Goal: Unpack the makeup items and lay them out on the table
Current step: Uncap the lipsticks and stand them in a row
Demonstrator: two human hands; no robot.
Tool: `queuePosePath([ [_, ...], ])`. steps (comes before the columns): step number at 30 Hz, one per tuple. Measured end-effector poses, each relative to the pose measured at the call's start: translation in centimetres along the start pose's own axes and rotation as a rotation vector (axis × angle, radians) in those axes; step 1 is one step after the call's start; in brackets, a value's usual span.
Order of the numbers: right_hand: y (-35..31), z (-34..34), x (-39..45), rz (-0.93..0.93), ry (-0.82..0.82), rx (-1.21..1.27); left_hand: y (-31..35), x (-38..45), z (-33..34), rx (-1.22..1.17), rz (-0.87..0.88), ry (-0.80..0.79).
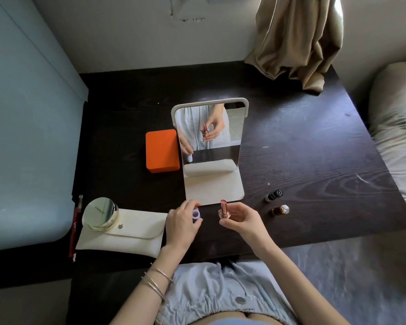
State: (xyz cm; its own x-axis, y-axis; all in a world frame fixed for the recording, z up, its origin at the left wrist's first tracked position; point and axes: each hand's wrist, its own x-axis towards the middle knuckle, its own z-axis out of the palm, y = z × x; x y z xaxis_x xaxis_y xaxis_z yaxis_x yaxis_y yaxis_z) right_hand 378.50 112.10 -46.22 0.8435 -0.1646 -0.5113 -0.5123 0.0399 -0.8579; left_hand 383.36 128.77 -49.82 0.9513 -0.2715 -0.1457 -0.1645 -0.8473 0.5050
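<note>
Just in front of the standing mirror, at its base plate's near edge, the right hand is holding an uncapped rose-gold lipstick upright, thumb and fingers curling round its lower barrel. Left of it, also at the mirror's near edge, the left hand is gripping a pale lilac cap, fingers bent around it. Further left of the mirror a cream pouch is lying flat on the dark table, a gold compact resting on its corner. Right of the mirror, two small bottles are lying near each other. An orange box is sitting against the mirror's left side.
</note>
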Motion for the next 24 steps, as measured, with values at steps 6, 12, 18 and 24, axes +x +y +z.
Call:
queuePosePath([
  [6, 0.2, -0.2, -0.2, 0.003, -0.016, 0.004, -0.5, -0.5, 0.5, -0.085, -0.068, -0.029],
  [12, 0.2, -0.3, -0.5, 0.014, -0.026, 0.047, -1.4, -0.7, 1.3, -0.133, -0.113, -0.046],
  [18, -0.1, -0.4, -0.7, -0.005, -0.042, 0.143, -0.2, -0.8, -0.3, -0.08, -0.099, -0.077],
  [24, -1.3, -0.2, -0.9, -0.059, -0.135, 0.293, 2.9, -1.6, -3.8, -0.63, 0.078, 0.067],
])
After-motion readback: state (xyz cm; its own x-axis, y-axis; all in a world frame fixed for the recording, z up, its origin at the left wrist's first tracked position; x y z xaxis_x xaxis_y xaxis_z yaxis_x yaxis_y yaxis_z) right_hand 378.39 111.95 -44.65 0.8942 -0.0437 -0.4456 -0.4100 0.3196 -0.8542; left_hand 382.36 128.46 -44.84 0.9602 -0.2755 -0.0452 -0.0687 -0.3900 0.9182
